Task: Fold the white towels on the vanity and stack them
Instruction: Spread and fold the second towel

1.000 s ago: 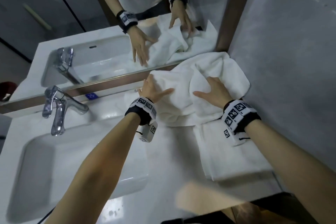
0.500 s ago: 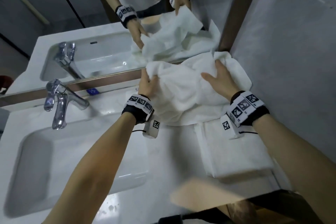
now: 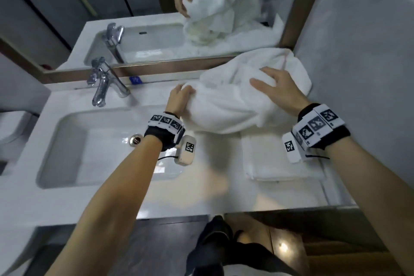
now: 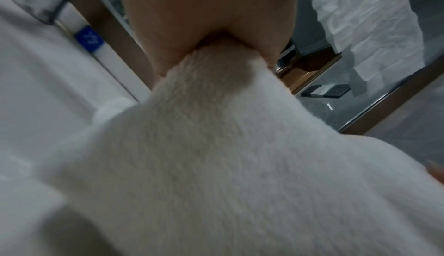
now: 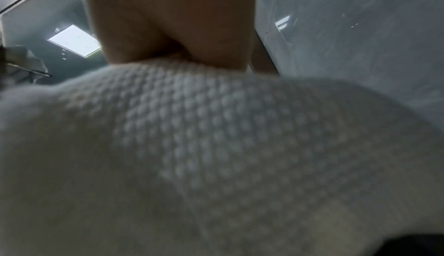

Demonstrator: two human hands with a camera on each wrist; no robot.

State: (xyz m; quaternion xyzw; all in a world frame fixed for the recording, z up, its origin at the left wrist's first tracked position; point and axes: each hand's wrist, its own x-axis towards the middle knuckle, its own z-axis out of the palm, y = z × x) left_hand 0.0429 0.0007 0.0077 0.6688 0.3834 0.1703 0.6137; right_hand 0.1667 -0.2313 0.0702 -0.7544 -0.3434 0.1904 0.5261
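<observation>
1. Whereas a second ago the loose white towel (image 3: 233,105) was pressed flat under both palms at the back of the desk (image 3: 201,188), it has since been gathered and raised, and is now bunched into a long roll slung between the two hands.
2. By the left hand (image 3: 179,102) the towel's left end is pinched; in the left wrist view, cloth (image 4: 216,146) is seen drawn into a peak between thumb and fingers (image 4: 204,13).
3. The right hand (image 3: 280,89) is laid over the towel's right part with thumb and fingers spread; in the right wrist view, cloth (image 5: 216,146) seems tucked under the fingers (image 5: 168,22), but whether it is truly gripped cannot be told.
4. It is judged that the towel is being picked up to be shaken out or re-squared, so its fold is not yet begun.
5. A folded towel (image 3: 275,163) is already lying flat on the desk just below the right wrist, and its far edge is overlapped by the hanging bulk of the loose one. It is taken as the base of the stack.
6. Other things are noted: a sink (image 3: 67,152) with a faucet (image 3: 100,87) to the left, a mirror (image 3: 145,18) behind, and a wall (image 3: 358,51) close on the right.
7. Room is limited: the wall and mirror crowd the towel's far corner, and an end swung leftward could be dropped into the sink.
</observation>
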